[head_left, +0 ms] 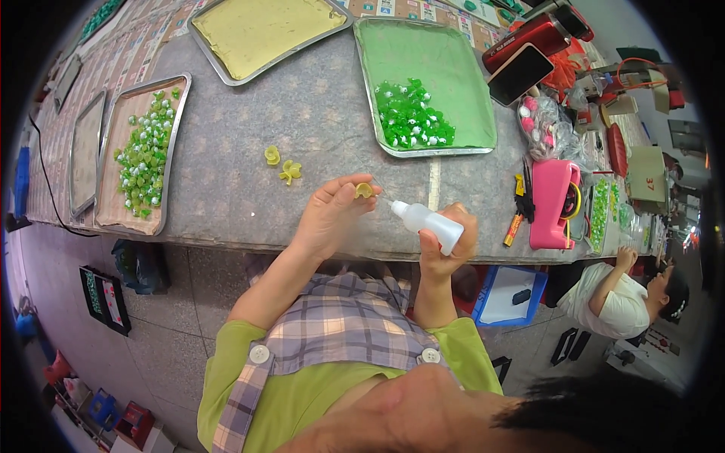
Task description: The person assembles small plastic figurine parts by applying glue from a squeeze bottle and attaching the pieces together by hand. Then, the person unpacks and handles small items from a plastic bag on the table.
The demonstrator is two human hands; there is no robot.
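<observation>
Between the fingertips of my left hand (326,215) is a small yellow-green flower-shaped piece (364,190), cupped like a tiny blossom. My right hand (451,245) is wrapped round a white squeeze bottle (429,225), tilted so its thin nozzle points left at the flower piece. The nozzle tip is close to the piece; whether they touch I cannot tell. Two more yellow-green flower pieces, one (272,155) slightly behind the other (290,172), lie on the grey table covering (242,113) beyond my left hand.
A green-lined tray (461,68) holds many green and white pieces; a tray at left (113,151) holds similar ones. Farther back is a yellow-lined tray (264,38). At right are a phone (521,74), a pink tape dispenser (550,208) and a lighter (513,229). Another person (619,298) sits farther right.
</observation>
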